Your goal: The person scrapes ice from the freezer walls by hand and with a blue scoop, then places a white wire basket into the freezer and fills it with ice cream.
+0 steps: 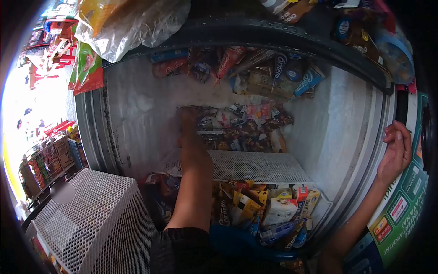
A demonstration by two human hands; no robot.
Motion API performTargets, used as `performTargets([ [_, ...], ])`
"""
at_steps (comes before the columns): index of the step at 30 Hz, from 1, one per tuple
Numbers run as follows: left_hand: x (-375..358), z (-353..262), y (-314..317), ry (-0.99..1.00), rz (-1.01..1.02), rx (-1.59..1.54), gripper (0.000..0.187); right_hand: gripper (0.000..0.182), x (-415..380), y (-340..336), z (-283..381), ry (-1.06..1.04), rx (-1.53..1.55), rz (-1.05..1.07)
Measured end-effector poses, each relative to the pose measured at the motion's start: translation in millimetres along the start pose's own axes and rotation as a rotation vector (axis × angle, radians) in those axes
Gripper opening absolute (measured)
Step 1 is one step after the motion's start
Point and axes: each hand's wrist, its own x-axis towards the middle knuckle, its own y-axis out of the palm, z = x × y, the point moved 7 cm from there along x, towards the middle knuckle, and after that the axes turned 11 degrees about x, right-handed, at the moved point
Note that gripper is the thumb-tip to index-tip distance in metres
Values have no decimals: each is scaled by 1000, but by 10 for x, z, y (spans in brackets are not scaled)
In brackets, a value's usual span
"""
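Note:
My left arm reaches down into an open chest freezer (141, 105), and my left hand (187, 121) is at the left end of a pile of wrapped ice creams (246, 125) on its floor. That hand is dim and blurred, so its fingers and anything in them cannot be made out. My right hand (394, 157) lies by the freezer's right rim (381, 132), fingers loosely bent, with nothing visible in them. Between my arm and the right wall, a white mesh basket (255, 166) holds packed ice creams, among them Cornetto cones (222, 208).
More cones and bars (278, 75) lie along the freezer's far side, below a dark frame (273, 34). A plastic bag (137, 29) hangs over its far left corner. Another white mesh basket (86, 214) stands outside at the lower left. A green printed panel (404, 201) borders the right.

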Motion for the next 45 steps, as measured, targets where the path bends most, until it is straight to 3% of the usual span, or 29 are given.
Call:
performTargets([
  [9, -511, -267, -155, -373, 410, 427, 40, 27, -5, -64, -54, -6, -52, 18],
  [12, -567, -215, -181, -544, 569, 419, 38, 26, 4, -42, -36, -4, -75, 7],
  [13, -553, -172, -158, -541, 569, 420, 38, 26, 6, -47, -31, -3, -75, 4],
  [15, -615, 30, 339, -64, 801, 742, 33, 26, 4, -35, -52, 12, -22, 10],
  [18, -749, -90, -518, -221, 806, 781, 25, 25, 25, -1, -32, 11, 4, 7],
  [22, -637, -129, -541, -386, 890, 729, 27, 24, 6, 33, -39, 37, -22, -49],
  [24, -409, -469, -318, 42, 1016, 683, 35, 24, 23, 43, -26, 55, -20, -109],
  [25, -364, -458, -224, 47, 1021, 680, 35, 24, 24, 51, -10, 57, -26, -110],
  [26, -358, -144, 11, -207, 906, 517, 38, 24, 17, 61, -5, 63, -23, -104],
  [28, -397, 275, 153, -454, 777, 345, 42, 24, 26, 61, -10, 51, -12, -80],
  [30, -262, 110, -209, 59, 276, 957, 40, 24, 28, 59, -1, 49, -28, -87],
  [31, -303, 27, -227, 64, 283, 956, 40, 24, 25, 58, -3, 49, -40, -89],
  [34, -209, -627, -559, 192, 55, 767, 45, 25, 20, 38, -10, 40, -89, -54],
  [36, -170, -462, -73, 18, 165, 185, 47, 25, 21, -21, -36, 46, -90, -34],
  [40, -59, -310, 237, -61, 288, 238, 34, 27, 6, -126, -87, 47, -97, -42],
  [42, -15, -425, -1, 26, 248, 391, 28, 28, -18, -198, -123, 98, -67, -62],
  [45, 39, -144, 278, 174, 151, 454, 28, 29, -45, -263, -138, 109, -50, -134],
])
